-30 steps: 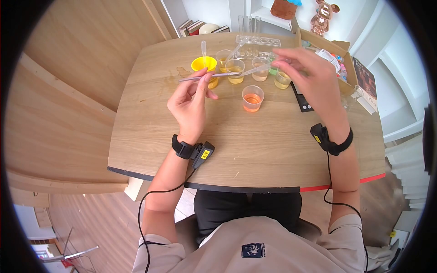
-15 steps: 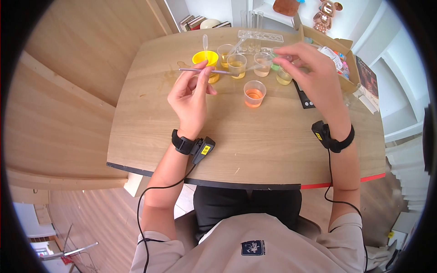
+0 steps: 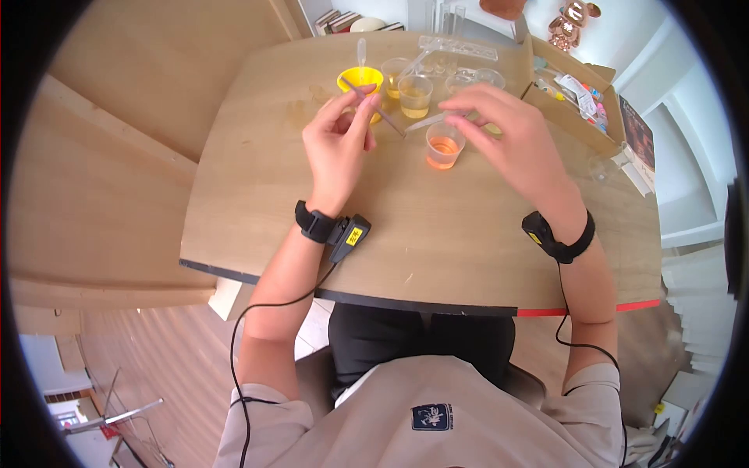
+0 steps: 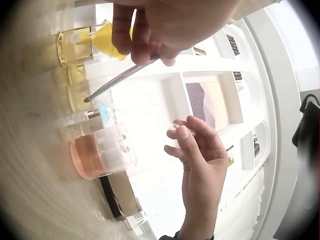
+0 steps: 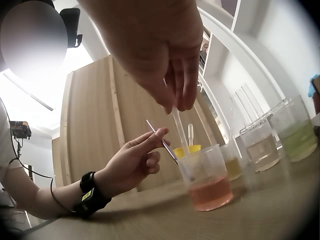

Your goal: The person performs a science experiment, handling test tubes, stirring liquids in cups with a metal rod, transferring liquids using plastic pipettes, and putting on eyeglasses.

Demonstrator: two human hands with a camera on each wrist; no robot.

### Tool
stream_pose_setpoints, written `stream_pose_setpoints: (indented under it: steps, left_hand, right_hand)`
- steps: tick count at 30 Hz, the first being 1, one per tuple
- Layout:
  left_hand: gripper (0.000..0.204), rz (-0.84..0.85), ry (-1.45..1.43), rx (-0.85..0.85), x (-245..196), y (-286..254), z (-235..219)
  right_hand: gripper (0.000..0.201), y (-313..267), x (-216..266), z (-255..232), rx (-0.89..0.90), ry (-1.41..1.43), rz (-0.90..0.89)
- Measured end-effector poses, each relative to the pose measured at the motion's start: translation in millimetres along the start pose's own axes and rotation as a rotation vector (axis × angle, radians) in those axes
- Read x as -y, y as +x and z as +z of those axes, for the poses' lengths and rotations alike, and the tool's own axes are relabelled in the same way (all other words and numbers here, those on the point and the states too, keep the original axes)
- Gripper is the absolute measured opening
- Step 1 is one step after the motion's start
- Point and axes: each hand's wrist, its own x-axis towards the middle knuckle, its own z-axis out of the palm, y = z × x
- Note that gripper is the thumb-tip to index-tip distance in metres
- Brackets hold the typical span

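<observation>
In the head view my left hand (image 3: 337,148) pinches a slim metal rod (image 3: 388,122) that slants down to the right. My right hand (image 3: 511,136) pinches a clear plastic dropper (image 3: 425,122) by its upper end, its narrow tip pointing left near the rod's lower end. Close by both tips stands a clear cup (image 3: 445,153) of orange liquid. From the right wrist, the dropper (image 5: 181,131) hangs down and overlaps the rim of the orange cup (image 5: 211,194). The rod (image 4: 117,80) has a small rounded tip in the left wrist view.
Behind the hands stand a yellow funnel-shaped piece (image 3: 347,76) with another dropper (image 3: 361,51) in it, and several cups, one with pale yellow liquid (image 3: 415,103). Farther back is a clear test-tube rack (image 3: 468,51). A cardboard box (image 3: 581,129) of supplies sits at the right.
My right hand has moved left and nearer the orange cup, bringing the dropper with it. The rod, nearly level before, now slopes down to the right. The head view has shifted slightly.
</observation>
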Motion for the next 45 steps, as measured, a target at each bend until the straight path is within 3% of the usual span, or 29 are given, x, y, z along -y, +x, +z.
stream_pose_setpoints:
  steps: [45]
  left_hand:
    - [0.024, 0.014, 0.042, -0.011, 7.8, 3.7, -2.8]
  right_hand:
    - [0.012, -3.2, -0.5, 8.2, 0.019, 0.075, 0.015]
